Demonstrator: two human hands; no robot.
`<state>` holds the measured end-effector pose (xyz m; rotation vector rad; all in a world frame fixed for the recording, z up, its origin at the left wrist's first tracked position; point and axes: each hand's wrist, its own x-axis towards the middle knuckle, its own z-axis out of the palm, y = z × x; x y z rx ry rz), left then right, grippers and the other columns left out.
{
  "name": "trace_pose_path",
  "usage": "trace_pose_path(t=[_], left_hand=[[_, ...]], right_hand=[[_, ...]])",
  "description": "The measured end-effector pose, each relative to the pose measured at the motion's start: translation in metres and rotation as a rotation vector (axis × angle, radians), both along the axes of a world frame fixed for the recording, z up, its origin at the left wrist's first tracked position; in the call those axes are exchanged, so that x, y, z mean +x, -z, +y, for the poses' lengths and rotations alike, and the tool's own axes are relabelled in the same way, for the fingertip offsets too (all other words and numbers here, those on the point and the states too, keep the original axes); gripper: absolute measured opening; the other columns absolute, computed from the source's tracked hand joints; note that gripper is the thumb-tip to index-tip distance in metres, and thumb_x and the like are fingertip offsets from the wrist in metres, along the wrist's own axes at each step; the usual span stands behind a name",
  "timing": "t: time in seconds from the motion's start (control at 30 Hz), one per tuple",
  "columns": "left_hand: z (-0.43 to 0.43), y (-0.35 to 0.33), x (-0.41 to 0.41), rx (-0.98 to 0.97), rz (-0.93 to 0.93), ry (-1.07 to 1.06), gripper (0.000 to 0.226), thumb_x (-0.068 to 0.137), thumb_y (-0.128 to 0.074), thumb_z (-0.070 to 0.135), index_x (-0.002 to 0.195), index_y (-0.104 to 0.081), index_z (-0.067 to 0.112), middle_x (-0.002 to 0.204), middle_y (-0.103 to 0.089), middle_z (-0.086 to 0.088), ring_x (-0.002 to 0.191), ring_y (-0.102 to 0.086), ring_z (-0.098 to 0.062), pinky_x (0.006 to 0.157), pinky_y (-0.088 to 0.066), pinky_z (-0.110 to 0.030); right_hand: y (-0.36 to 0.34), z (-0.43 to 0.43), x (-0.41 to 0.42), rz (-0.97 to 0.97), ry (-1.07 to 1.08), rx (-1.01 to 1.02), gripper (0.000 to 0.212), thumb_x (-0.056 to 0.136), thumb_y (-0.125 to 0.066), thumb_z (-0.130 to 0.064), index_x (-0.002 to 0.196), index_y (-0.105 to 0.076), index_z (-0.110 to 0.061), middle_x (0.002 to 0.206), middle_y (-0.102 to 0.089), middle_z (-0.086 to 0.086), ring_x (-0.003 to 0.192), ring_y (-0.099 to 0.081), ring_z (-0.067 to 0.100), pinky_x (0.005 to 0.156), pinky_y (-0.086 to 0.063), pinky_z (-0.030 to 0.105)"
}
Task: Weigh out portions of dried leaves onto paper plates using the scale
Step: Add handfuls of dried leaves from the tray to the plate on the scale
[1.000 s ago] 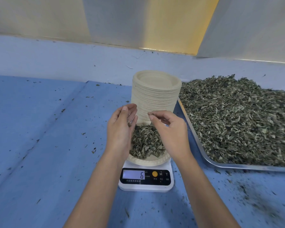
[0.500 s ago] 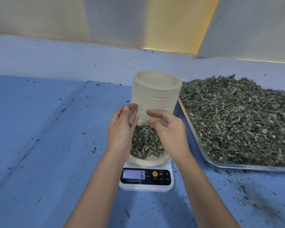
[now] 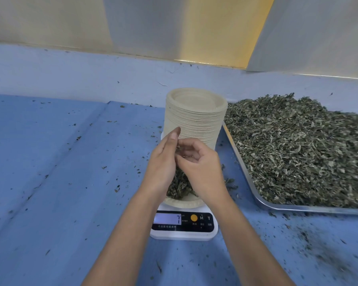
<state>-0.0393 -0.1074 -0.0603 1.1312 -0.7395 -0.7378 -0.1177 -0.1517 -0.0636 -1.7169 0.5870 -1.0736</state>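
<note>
We find a work table under a blue cover, set against a pale wall and flecked throughout with leaf crumbs.

Left of centre, the left hand stands edge-up over the scale, fingers straight and together, holding nothing. The right hand touches its palm, fingers curled and pinching a few leaf fragments against it. We judge that the last bits are being worked loose to fall below.

Beneath both hands, a paper plate sits on the white scale with a portion of dried leaves heaped on it. The display shows a single digit, apparently 7. A tall stack of plates stands just behind the scale. To the right, a metal tray holds the bulk leaves, close beside the scale.

Risks noted:
- The wrists hang low over the plate. Any contact with its rim would falsify the reading.
- Fragments dropped from this height may land on the cover, not the plate. The crumbs on the table suggest such loss is common.
- The portion rides high. A careless lift could spill it.
- The stack stands close behind, and a backward knock from the hands could topple it.
</note>
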Motion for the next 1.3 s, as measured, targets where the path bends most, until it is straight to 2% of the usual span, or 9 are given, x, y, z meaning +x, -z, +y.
trace_pose_path(t=[0.1, 0.3, 0.43, 0.77, 0.87, 1.0, 1.1, 1.2, 1.3], left_hand=[[0.0, 0.0, 0.001, 0.009, -0.013, -0.027, 0.034, 0.101, -0.036, 0.031, 0.129, -0.054, 0.024, 0.135, -0.053, 0.005, 0.123, -0.048, -0.003, 0.109, -0.037, -0.031], [0.0, 0.0, 0.005, -0.022, -0.036, -0.079, 0.029, 0.101, -0.037, 0.021, 0.119, -0.06, 0.02, 0.127, -0.059, 0.003, 0.119, -0.052, -0.003, 0.103, -0.04, -0.025], [-0.001, 0.002, 0.007, -0.065, 0.018, -0.076, 0.03, 0.101, -0.037, 0.014, 0.122, -0.057, 0.011, 0.127, -0.059, 0.0, 0.119, -0.053, -0.005, 0.097, -0.043, -0.019], [-0.001, 0.0, 0.004, -0.085, 0.111, -0.049, 0.026, 0.101, -0.038, 0.019, 0.111, -0.062, 0.018, 0.115, -0.065, 0.007, 0.108, -0.059, 0.003, 0.088, -0.049, -0.013], [-0.002, -0.005, 0.0, -0.113, 0.236, -0.031, 0.027, 0.101, -0.038, 0.02, 0.113, -0.061, 0.013, 0.109, -0.067, 0.005, 0.103, -0.06, 0.0, 0.087, -0.049, -0.017], [-0.01, -0.019, -0.014, -0.136, 0.376, 0.015, 0.03, 0.1, -0.038, 0.024, 0.108, -0.062, 0.006, 0.114, -0.064, -0.004, 0.114, -0.056, -0.017, 0.101, -0.043, -0.034], [-0.024, -0.032, -0.031, -0.101, 0.316, 0.014, 0.029, 0.099, -0.041, 0.026, 0.111, -0.062, 0.009, 0.12, -0.062, -0.004, 0.116, -0.056, -0.018, 0.104, -0.042, -0.04], [-0.041, -0.04, -0.058, -0.076, 0.232, 0.029, 0.023, 0.098, -0.043, 0.023, 0.105, -0.063, 0.016, 0.114, -0.063, 0.001, 0.107, -0.06, -0.012, 0.1, -0.046, -0.035], [-0.059, -0.042, -0.087, -0.039, 0.221, 0.067, 0.027, 0.098, -0.044, 0.02, 0.116, -0.061, 0.01, 0.12, -0.061, -0.001, 0.11, -0.058, -0.012, 0.1, -0.045, -0.031]], right_hand=[[0.003, 0.0, 0.002, 0.046, 0.048, -0.028, 0.025, 0.078, -0.072, -0.014, 0.081, -0.065, -0.038, 0.08, -0.071, -0.015, 0.079, -0.068, 0.004, 0.077, -0.056, 0.03], [-0.004, -0.006, -0.006, 0.031, 0.084, -0.067, 0.028, 0.083, -0.068, -0.006, 0.088, -0.068, -0.033, 0.086, -0.071, -0.014, 0.077, -0.065, -0.004, 0.072, -0.049, 0.01], [-0.009, -0.014, -0.017, 0.025, 0.128, -0.057, 0.022, 0.085, -0.067, -0.009, 0.092, -0.069, -0.03, 0.082, -0.069, -0.015, 0.076, -0.063, -0.005, 0.072, -0.048, 0.011], [-0.008, -0.011, -0.015, 0.027, 0.124, -0.067, 0.018, 0.084, -0.069, -0.012, 0.092, -0.068, -0.028, 0.078, -0.066, -0.019, 0.074, -0.061, -0.006, 0.067, -0.044, 0.006], [-0.01, -0.012, -0.015, 0.018, 0.126, -0.059, 0.018, 0.084, -0.069, -0.013, 0.092, -0.069, -0.029, 0.079, -0.068, -0.018, 0.076, -0.062, -0.005, 0.069, -0.047, 0.009], [-0.014, -0.011, -0.016, -0.006, 0.114, -0.043, 0.025, 0.084, -0.067, -0.008, 0.086, -0.068, -0.032, 0.085, -0.071, -0.015, 0.08, -0.065, 0.0, 0.074, -0.049, 0.013], [-0.018, -0.015, -0.022, -0.039, 0.173, -0.051, 0.033, 0.083, -0.062, -0.002, 0.081, -0.065, -0.035, 0.084, -0.07, -0.014, 0.078, -0.064, -0.001, 0.073, -0.049, 0.014], [-0.021, -0.025, -0.039, -0.066, 0.256, -0.015, 0.033, 0.083, -0.059, -0.002, 0.082, -0.064, -0.035, 0.088, -0.072, -0.003, 0.083, -0.068, 0.011, 0.077, -0.053, 0.028], [-0.017, -0.039, -0.061, -0.092, 0.333, 0.058, 0.03, 0.085, -0.059, -0.004, 0.085, -0.067, -0.033, 0.084, -0.073, -0.002, 0.08, -0.069, 0.014, 0.075, -0.056, 0.034]])
